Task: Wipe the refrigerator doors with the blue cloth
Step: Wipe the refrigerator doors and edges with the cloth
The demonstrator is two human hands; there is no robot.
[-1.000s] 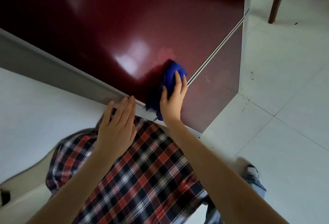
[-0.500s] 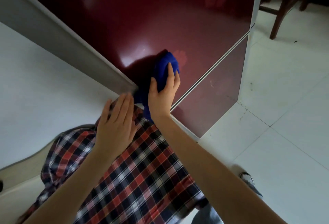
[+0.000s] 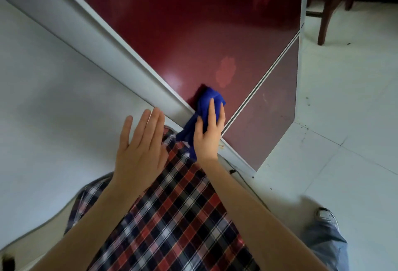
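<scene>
1 blue cloth (image 3: 207,100), bunched, long axis diagonal: top on upper door (image 3: 193,22) nr its edge, tail hangs twd shirt. R hand (image 3: 209,137) flat, presses it. L hand (image 3: 140,154) spread, holds nothing. 2 doors; lower door (image 3: 269,124) untouched.

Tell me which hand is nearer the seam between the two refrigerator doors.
Right. The right hand presses the blue cloth right beside the seam; the left hand is farther left.

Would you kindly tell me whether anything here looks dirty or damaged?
Only small things: the lower refrigerator door carries a pale scuff near its top edge, and dark specks dot the floor by its corner.
</scene>
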